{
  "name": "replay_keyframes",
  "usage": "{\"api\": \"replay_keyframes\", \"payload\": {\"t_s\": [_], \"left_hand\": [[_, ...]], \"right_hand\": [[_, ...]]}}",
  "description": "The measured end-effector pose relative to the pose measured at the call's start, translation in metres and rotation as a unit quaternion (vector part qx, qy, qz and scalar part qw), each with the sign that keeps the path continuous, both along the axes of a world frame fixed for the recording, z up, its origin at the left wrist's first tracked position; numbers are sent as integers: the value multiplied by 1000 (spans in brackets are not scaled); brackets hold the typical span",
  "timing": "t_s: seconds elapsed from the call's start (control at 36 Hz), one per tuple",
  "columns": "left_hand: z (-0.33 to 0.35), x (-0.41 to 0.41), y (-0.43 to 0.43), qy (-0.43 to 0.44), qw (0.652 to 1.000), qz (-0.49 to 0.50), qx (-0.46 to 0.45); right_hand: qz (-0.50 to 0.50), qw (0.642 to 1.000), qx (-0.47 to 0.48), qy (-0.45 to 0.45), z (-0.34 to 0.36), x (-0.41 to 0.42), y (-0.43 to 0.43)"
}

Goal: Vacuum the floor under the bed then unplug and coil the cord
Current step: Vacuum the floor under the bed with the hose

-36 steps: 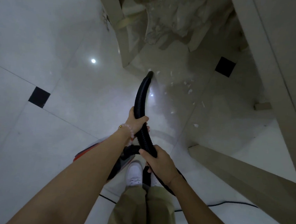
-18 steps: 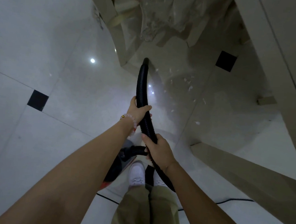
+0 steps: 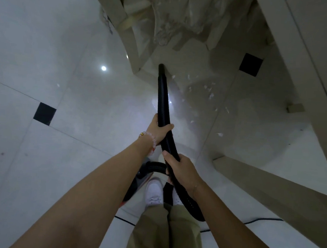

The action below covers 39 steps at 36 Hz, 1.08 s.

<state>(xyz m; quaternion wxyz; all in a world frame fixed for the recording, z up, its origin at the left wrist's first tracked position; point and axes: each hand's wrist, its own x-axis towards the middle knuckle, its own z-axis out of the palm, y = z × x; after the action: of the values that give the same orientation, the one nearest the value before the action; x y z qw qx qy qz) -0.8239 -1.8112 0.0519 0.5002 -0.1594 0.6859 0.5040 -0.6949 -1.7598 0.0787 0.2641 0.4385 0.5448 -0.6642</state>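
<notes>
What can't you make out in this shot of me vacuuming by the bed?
- Vacuum body: head view, mostly hidden behind the left forearm.
- Cord: head view, passes behind the legs and right arm; plug end unseen.
- Hose grip: left hand and right hand cover it.

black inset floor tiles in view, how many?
2. One black tile sits at left on the open floor; the other black tile is upper right under the bed frame. The frame or the arms may hide more.
</notes>
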Motion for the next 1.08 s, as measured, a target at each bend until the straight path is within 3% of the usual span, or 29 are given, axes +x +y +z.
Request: {"api": "replay_keyframes", "payload": {"t_s": [0.39,1.08], "left_hand": [[0,40,-14,-21,999,-31,16],[2,46,6,-42,994,-77,65]], "right_hand": [[-9,1000,25,-7,3,50,-25],[-88,996,33,7,10,62,-26]]}}
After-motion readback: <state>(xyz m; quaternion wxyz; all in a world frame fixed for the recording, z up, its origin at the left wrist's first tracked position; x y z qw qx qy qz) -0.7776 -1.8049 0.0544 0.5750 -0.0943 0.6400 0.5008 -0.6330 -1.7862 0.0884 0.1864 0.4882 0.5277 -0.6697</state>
